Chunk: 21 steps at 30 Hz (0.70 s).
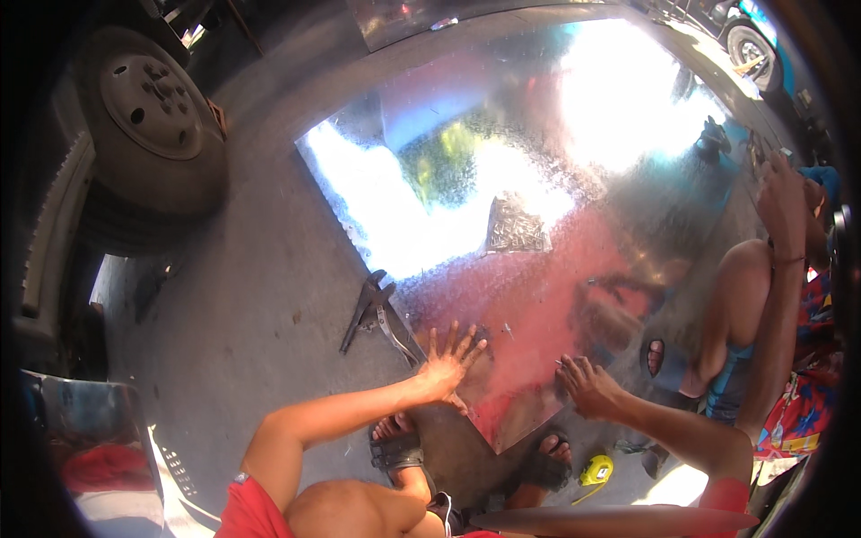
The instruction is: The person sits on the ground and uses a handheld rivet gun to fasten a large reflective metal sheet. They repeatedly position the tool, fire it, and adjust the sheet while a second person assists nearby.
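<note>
A large shiny metal sheet lies on the floor in front of me and mirrors bright light and red cloth. My left hand presses flat on its near-left edge, fingers spread and holding nothing. At the near-right edge, my right hand has its fingers bent together; a tiny pale thing shows at the fingertips, too small to name. Between the hands, slightly farther off, lies a small thin metal piece. A clear bag of small metal pins rests mid-sheet. Plier-like hand tools lie by the left edge.
A yellow tape measure sits on the floor near my right foot. Another person crouches at the right, beside the sheet. A vehicle wheel stands at the far left. A dark object is near the sheet's far-right side.
</note>
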### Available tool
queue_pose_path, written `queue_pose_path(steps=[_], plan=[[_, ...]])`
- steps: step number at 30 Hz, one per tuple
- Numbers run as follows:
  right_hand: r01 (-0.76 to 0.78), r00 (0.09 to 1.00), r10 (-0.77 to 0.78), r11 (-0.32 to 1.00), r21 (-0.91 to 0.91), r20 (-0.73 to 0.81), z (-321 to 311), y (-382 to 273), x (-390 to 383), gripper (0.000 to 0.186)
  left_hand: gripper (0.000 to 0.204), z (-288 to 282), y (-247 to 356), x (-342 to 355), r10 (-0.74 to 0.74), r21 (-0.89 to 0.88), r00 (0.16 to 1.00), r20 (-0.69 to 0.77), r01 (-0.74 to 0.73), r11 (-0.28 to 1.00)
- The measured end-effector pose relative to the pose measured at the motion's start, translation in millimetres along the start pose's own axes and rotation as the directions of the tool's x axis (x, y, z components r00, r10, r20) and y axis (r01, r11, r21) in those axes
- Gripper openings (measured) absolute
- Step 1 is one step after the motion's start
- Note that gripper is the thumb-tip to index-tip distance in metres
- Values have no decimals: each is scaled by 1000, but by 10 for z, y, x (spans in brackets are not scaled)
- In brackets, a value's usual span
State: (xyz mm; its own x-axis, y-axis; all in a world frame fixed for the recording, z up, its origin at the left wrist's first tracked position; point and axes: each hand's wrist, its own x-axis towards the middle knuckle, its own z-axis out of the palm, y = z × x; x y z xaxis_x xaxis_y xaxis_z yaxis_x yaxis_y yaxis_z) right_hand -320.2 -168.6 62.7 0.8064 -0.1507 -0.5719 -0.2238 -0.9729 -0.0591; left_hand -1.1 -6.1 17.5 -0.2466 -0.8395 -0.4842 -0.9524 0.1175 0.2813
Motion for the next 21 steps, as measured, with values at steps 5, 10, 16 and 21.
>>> queue_pose_path(steps=[5, 10, 16, 21], plan=[[47, 999, -47, 998, -40, -5, -174, -2, -100, 77, 154, 7, -4, 2, -3, 14, 1000, 15, 2, 1000], [64, 997, -66, 996, -57, -33, -187, 0, -107, 77, 154, 26, -13, 1, 2, 4, 1000, -14, -2, 1000], [58, 997, -61, 997, -48, -48, -123, 17, -102, 75, 154, 59, -32, 21, 8, 2, 1000, -18, -8, 1000], [69, 998, -68, 997, -37, 5, -170, 23, -107, 75, 154, 64, -34, 8, 16, -28, 999, -35, -17, 999]])
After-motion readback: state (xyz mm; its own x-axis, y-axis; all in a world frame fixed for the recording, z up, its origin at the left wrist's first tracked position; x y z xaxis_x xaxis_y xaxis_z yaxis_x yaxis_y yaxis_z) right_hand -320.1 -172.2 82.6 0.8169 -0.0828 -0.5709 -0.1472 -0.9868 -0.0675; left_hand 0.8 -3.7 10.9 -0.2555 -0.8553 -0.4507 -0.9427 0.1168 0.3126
